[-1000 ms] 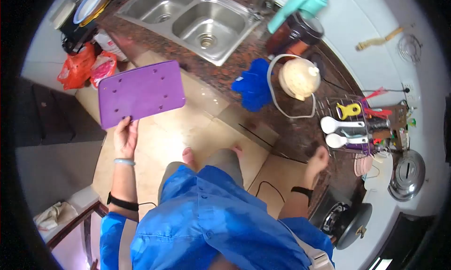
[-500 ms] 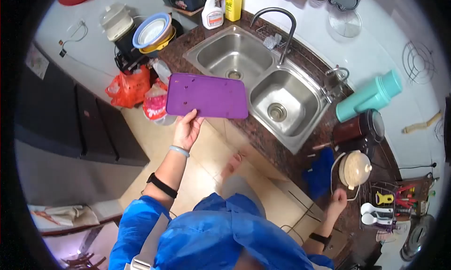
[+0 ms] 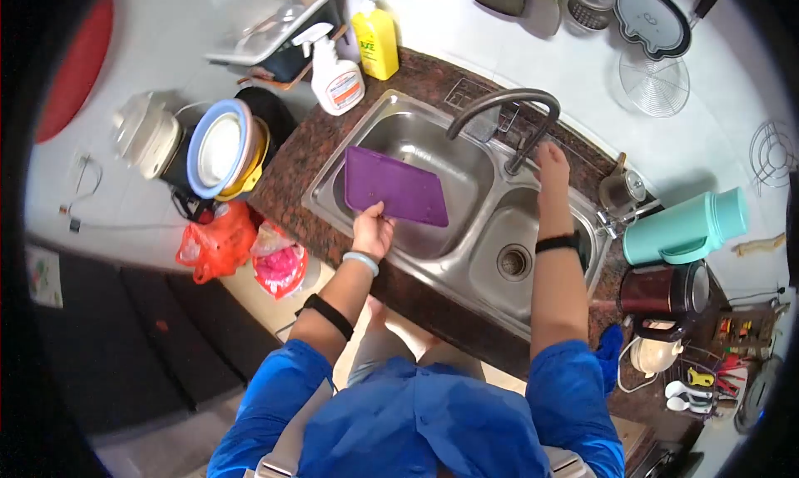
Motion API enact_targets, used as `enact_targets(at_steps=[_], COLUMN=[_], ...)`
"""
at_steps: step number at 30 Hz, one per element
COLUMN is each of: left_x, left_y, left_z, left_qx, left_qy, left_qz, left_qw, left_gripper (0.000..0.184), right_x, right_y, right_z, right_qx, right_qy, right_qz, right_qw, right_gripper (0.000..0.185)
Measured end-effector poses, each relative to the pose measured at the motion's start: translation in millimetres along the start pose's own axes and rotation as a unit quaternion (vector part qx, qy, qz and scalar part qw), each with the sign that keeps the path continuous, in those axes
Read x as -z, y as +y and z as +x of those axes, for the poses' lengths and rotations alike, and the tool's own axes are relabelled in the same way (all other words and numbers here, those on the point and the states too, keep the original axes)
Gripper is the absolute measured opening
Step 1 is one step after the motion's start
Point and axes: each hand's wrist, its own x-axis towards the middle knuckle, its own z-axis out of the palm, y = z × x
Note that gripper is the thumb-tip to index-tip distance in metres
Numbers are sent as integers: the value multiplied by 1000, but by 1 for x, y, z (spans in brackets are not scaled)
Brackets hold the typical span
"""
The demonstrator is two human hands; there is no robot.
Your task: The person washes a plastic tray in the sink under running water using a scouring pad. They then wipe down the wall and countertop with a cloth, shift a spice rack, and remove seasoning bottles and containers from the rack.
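A purple tray (image 3: pixel 395 187) with small dark specks is tilted over the left sink basin (image 3: pixel 449 166). My left hand (image 3: pixel 373 231) grips its near edge, thumb on top. My right hand (image 3: pixel 552 163) is raised at the base of the dark curved faucet (image 3: pixel 508 99), above the right basin (image 3: pixel 499 262). The fingers of that hand are close to the faucet, and whether they touch it cannot be made out.
A spray bottle (image 3: pixel 337 79) and a yellow bottle (image 3: pixel 376 45) stand behind the left basin. Stacked basins (image 3: pixel 220 149) and red bags (image 3: pixel 218 241) are at the left. A teal jug (image 3: pixel 687 227) and dark red appliance (image 3: pixel 662 288) stand at the right.
The view has shifted toward the sink. My left hand has brought the purple tray from above the floor to over the left basin. My right hand has moved from the right counter up to the faucet.
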Motion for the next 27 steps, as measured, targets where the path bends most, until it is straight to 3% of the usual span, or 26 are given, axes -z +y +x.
enact_targets(at_steps=[2,4,6,8,11,12,14,16,17,18,19,20,22,23,25,26,27], left_x=[8,7,13,-8,6,3,-8,-34,-43,-42,-36,-35,-38,-19,-34,-42,-70], left_y=[-3,-5,-7,3,-3,-6,-12,-25,-31,-40,-53,-63,-66,-73,-60,-53,-45], left_z=[33,66,87,88,97,98,87,80,78,85,95,101,116,132,134,135,126], left_qx=[35,66,133,169,385,390,542,508,469,469,439,406,371,383,374,370,341], left_qy=[20,35,-45,21,125,126,3,-38,-80,-79,-93,-106,-86,-200,-288,-331,-206], left_qz=[31,54,-18,23,238,235,267,238,215,208,151,95,111,-42,-118,-155,-46], left_qw=[999,996,990,985,883,881,797,827,853,855,881,903,918,901,874,854,916], left_gripper=[29,30,33,41,67,67,59,54,49,49,40,34,28,28,29,29,29], right_x=[-14,-20,-28,-29,4,17,4,-26,-48,-72,-106,-128,-160,-165,-168,-166,-163], right_y=[3,5,12,7,38,52,50,56,60,69,57,52,63,66,76,84,88], right_z=[27,58,64,63,59,58,28,-7,-37,-58,-80,-93,-96,-90,-76,-67,-56], right_qx=[-31,-163,-166,-142,-140,-163,-126,-147,-144,-215,-281,-281,-289,-294,-297,-262,-221], right_qy=[53,11,17,45,162,206,269,231,99,60,39,-43,-65,-91,-119,-167,-212], right_qz=[19,77,100,36,11,14,25,152,171,112,150,172,216,204,192,71,-52], right_qw=[998,984,981,988,977,965,955,950,970,968,947,943,930,929,928,948,951], right_gripper=[33,30,27,26,23,20,13,13,15,15,14,14,21,21,21,21,21])
